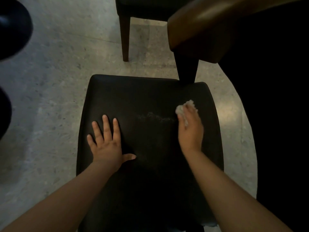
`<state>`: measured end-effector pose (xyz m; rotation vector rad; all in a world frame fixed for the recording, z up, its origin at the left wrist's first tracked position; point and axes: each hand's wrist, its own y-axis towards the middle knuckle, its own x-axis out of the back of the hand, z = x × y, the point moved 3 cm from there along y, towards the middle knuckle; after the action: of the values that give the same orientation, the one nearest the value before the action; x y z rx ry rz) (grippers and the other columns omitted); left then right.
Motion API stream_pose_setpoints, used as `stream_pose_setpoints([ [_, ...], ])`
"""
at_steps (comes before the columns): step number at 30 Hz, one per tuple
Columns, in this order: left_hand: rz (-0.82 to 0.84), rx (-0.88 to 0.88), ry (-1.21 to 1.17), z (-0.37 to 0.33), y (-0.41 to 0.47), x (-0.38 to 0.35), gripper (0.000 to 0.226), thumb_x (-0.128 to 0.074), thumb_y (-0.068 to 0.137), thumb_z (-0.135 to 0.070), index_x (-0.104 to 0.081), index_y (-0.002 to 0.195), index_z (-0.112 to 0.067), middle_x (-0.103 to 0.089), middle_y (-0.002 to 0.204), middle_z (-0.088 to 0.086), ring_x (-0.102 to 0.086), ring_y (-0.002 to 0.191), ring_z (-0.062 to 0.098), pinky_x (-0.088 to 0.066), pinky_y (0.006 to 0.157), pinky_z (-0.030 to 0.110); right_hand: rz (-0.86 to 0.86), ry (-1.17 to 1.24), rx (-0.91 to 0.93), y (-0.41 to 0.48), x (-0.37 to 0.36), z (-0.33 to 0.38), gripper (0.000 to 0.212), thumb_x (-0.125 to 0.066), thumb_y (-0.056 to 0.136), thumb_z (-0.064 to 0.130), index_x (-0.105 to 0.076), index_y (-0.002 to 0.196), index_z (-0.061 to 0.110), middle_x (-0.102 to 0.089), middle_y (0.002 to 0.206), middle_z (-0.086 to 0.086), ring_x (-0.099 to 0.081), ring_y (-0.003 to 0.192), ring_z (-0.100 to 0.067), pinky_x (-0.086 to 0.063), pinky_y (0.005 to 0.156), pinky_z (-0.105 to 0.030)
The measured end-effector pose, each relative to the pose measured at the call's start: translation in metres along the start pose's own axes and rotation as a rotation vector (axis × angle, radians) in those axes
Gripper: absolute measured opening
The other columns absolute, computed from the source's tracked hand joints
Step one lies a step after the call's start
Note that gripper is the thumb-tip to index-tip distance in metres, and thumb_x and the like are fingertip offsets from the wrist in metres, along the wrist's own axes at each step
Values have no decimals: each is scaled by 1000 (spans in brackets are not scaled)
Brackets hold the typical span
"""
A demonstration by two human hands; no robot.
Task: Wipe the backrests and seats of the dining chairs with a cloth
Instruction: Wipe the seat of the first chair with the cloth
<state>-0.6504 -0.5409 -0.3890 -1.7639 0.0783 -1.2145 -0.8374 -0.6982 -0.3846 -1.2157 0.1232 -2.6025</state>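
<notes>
A black padded chair seat (pixel 142 97) fills the middle of the view, seen from above. My left hand (pixel 107 144) lies flat on its left part with fingers spread. My right hand (pixel 190 129) presses a small crumpled whitish cloth (pixel 181 108) onto the right part of the seat, its fingers curled over the cloth. A faint streak of wet or dusty specks (pixel 155 117) runs across the seat just left of the cloth. The chair's backrest is out of view.
A brown wooden table corner (pixel 200 27) with a dark leg (pixel 187 69) hangs over the seat's far right corner. Another black chair (pixel 142 7) with a brown leg (pixel 125 39) stands beyond. Grey speckled floor (pixel 50 81) lies left, dark shapes at the left edge.
</notes>
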Motion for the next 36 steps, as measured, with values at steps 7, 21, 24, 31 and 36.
stream_pose_setpoints([
  [7,37,11,-1,0,0,1,140,-66,64,-76,46,130,-23,52,142,11,38,135,42,8,113,60,-117,120,34,15,32,0,36,-47,99,31,-53,133,21,-56,137,-1,-49,129,-14,-40,107,-29],
  [21,33,8,-7,1,1,1,142,-67,63,-77,50,124,-25,59,130,8,40,133,41,8,113,61,-15,149,-23,-26,1,3,36,-51,97,25,-54,133,23,-56,135,6,-51,123,-4,-45,102,-25],
  [24,38,17,-4,0,2,1,141,-67,62,-76,49,124,-25,58,133,8,40,133,41,8,113,61,-106,150,-15,-9,27,-7,36,-49,98,30,-54,133,25,-58,131,7,-52,114,0,-40,83,-7],
  [31,35,32,13,-1,3,-2,143,-67,63,-76,42,138,-22,52,141,10,39,134,41,8,113,61,-266,-4,-274,26,53,-53,35,-46,102,26,-56,133,13,-59,132,-6,-54,122,-17,-33,95,-16],
  [36,40,39,17,-2,2,0,142,-68,64,-75,41,139,-22,53,141,10,39,134,41,7,114,61,-209,32,-201,-15,20,-27,35,-47,101,23,-54,135,18,-55,139,-1,-50,128,-16,-37,110,-33],
])
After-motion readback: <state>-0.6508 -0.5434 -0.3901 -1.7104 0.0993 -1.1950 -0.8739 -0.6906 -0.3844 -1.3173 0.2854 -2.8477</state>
